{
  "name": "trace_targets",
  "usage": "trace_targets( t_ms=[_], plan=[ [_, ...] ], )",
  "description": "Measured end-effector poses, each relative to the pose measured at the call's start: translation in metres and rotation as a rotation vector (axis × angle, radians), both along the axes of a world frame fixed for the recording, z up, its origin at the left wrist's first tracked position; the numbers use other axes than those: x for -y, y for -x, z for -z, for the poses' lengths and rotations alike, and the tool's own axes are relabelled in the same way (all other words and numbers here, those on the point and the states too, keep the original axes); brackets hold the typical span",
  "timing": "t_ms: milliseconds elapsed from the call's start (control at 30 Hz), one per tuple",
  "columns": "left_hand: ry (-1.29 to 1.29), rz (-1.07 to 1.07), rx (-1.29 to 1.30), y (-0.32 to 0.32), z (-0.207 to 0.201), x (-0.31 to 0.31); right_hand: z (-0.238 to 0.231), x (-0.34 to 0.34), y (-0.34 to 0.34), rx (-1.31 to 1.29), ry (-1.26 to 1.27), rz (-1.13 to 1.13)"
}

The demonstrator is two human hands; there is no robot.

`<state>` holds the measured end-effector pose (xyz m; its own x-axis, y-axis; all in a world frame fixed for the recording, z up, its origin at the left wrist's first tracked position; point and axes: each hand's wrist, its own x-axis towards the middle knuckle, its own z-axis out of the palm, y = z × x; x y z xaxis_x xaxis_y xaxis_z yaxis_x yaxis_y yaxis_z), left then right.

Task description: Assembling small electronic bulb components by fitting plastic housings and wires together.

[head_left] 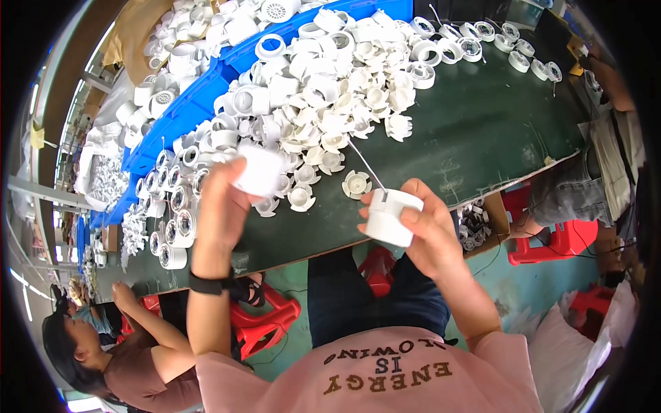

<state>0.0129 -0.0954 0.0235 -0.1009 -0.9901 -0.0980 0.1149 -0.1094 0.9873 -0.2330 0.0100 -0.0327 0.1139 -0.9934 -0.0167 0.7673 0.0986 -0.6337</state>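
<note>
Over the near edge of the bench, my right hand is closed around a white cylindrical plastic housing. A thin pale strip or wire sticks up from the housing toward the pile. My left hand, further left, grips a white plastic piece between thumb and fingers; motion blurs its shape. Between the hands, a white petal-shaped cup lies alone on the green bench top. Behind it is a large heap of white petal-shaped cups, mixed with white plastic rings.
Blue bins run behind the heap. Round assembled units stand on the left, with more units at the far right. A cardboard box of parts sits below the bench. Red stools and a co-worker are nearby.
</note>
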Motion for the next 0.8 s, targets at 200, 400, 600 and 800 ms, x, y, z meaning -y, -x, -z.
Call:
trace_targets(
  t_ms=[200,400,600,800],
  plan=[
    [-0.518,0.047,-0.558,0.059,0.020,-0.079,-0.017,-0.009,-0.043,-0.704,0.702,0.242],
    [-0.196,-0.002,-0.345,0.064,0.033,-0.104,-0.025,-0.004,-0.039,-1.414,0.905,0.507],
    [-0.020,0.233,-0.189,0.049,0.025,-0.111,-0.005,-0.002,-0.032,-1.162,0.706,0.239],
    [0.303,0.182,0.096,0.035,0.051,-0.113,-0.013,-0.019,-0.033,-0.753,0.329,0.022]
  ],
)
